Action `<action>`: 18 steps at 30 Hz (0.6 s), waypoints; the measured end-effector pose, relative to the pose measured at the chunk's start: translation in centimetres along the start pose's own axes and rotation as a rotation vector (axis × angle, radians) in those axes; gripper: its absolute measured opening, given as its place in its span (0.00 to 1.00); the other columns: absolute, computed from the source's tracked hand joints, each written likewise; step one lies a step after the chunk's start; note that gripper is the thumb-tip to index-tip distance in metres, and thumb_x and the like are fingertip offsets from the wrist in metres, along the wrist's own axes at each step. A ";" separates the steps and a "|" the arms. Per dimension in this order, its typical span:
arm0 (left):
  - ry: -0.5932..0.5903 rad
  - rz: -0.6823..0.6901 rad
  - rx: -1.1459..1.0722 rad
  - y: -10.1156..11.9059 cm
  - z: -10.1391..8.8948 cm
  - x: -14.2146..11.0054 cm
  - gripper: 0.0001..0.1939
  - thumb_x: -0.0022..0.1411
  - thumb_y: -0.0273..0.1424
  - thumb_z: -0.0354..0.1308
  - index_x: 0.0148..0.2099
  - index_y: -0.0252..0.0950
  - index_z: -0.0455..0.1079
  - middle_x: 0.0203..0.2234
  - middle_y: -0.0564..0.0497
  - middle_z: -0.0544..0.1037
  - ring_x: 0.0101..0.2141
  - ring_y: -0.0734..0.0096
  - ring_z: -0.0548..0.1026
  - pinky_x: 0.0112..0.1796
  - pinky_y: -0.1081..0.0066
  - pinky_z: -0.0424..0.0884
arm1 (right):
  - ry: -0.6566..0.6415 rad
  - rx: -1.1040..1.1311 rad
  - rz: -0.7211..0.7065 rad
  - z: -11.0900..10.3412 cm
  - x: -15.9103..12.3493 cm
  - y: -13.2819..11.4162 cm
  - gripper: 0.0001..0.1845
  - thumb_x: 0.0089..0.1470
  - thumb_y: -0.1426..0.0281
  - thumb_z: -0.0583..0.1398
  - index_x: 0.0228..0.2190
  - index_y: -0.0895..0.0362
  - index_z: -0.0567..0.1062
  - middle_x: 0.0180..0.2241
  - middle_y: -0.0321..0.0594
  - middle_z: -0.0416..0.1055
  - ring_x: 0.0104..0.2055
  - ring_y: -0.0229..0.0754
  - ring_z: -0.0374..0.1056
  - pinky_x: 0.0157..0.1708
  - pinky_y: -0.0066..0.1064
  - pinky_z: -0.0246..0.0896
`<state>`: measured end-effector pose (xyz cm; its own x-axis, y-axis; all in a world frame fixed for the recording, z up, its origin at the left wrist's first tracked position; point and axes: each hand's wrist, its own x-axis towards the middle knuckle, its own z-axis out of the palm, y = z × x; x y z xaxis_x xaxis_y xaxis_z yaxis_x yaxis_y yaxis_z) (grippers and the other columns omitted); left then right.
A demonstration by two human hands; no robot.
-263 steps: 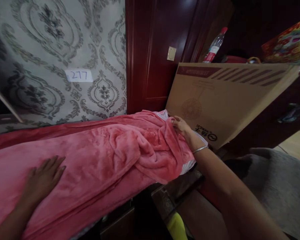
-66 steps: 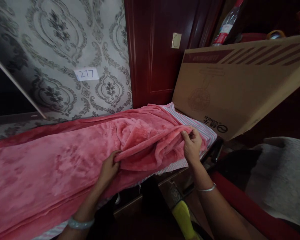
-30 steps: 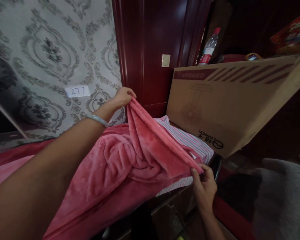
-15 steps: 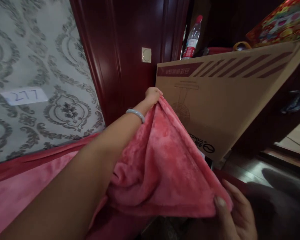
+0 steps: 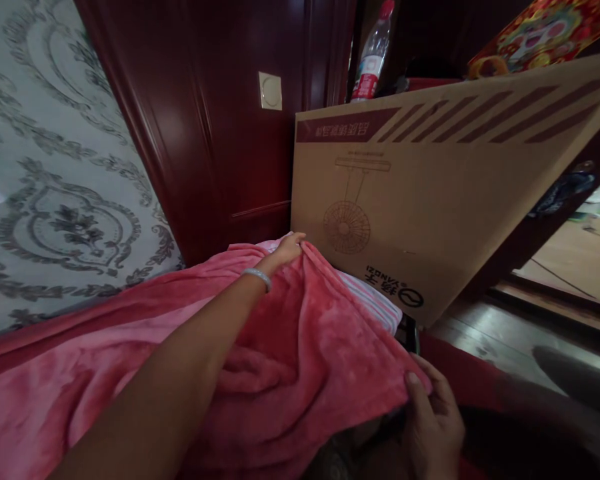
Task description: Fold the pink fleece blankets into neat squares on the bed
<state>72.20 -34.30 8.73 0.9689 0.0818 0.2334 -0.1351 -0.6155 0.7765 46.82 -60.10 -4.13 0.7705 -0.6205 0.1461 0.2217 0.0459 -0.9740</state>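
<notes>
Blanket (image 5: 340, 340), pink and plush, stretched between both grips across the lower centre: left hand (image 5: 291, 247) pinching its edge mid-frame, right hand (image 5: 436, 420) clamping a corner at lower right! That edge slanted down rightward; the long axis ran from the left side toward centre.

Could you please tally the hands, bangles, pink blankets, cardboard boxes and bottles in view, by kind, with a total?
Left hand and right hand: 2
Bangle: 1
Pink blanket: 1
Cardboard box: 1
Bottle: 1
Total: 6
</notes>
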 end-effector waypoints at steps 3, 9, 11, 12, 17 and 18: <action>-0.078 -0.062 0.136 -2.3 0.6 -0.2 0.18 0.51 0.22 0.62 0.46 0.33 0.77 0.43 0.44 0.82 0.45 0.62 0.78 0.47 0.69 0.71 | 0.016 -0.024 0.046 -0.4 0.2 0.9 0.31 0.44 0.47 0.68 0.42 0.57 0.78 0.38 0.42 0.77 0.38 0.47 0.70 0.36 0.34 0.64; -0.216 -0.170 0.421 -5.1 2.3 -2.1 0.09 0.59 0.34 0.61 0.34 0.32 0.76 0.37 0.41 0.82 0.43 0.58 0.79 0.44 0.68 0.71 | 0.014 -0.075 0.126 -1.1 0.1 1.5 0.34 0.42 0.46 0.68 0.43 0.58 0.77 0.39 0.43 0.77 0.38 0.47 0.70 0.37 0.34 0.63; -0.209 -0.157 0.480 -5.3 3.0 -3.0 0.11 0.60 0.37 0.61 0.35 0.33 0.77 0.39 0.41 0.82 0.45 0.58 0.78 0.44 0.70 0.70 | 0.008 -0.058 0.130 -1.1 0.1 1.4 0.34 0.41 0.46 0.68 0.43 0.58 0.77 0.38 0.43 0.77 0.38 0.46 0.70 0.37 0.34 0.63; -0.195 -0.145 0.500 -5.4 3.2 -3.3 0.11 0.61 0.37 0.61 0.36 0.33 0.77 0.40 0.41 0.82 0.47 0.58 0.77 0.45 0.70 0.70 | 0.007 -0.052 0.122 -1.1 0.1 1.3 0.34 0.41 0.47 0.69 0.42 0.58 0.77 0.38 0.43 0.77 0.38 0.47 0.70 0.37 0.34 0.63; -0.032 -0.085 0.544 -3.7 1.5 -2.5 0.16 0.70 0.34 0.48 0.46 0.36 0.77 0.44 0.41 0.81 0.46 0.59 0.76 0.44 0.67 0.68 | 0.039 -0.065 -0.010 -0.8 0.6 0.2 0.28 0.46 0.51 0.67 0.42 0.58 0.78 0.41 0.44 0.77 0.40 0.47 0.70 0.41 0.36 0.63; 0.012 -0.075 0.548 -3.1 0.5 -1.8 0.18 0.71 0.33 0.45 0.49 0.36 0.76 0.45 0.41 0.81 0.46 0.59 0.76 0.44 0.66 0.67 | 0.055 -0.068 -0.049 -0.6 0.8 -0.1 0.26 0.48 0.52 0.67 0.42 0.57 0.78 0.42 0.43 0.76 0.41 0.46 0.70 0.42 0.36 0.63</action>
<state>71.02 -32.95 5.59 0.9688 0.1486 0.1983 0.0655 -0.9254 0.3733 47.08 -61.07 -4.07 0.7252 -0.6631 0.1856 0.2153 -0.0377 -0.9758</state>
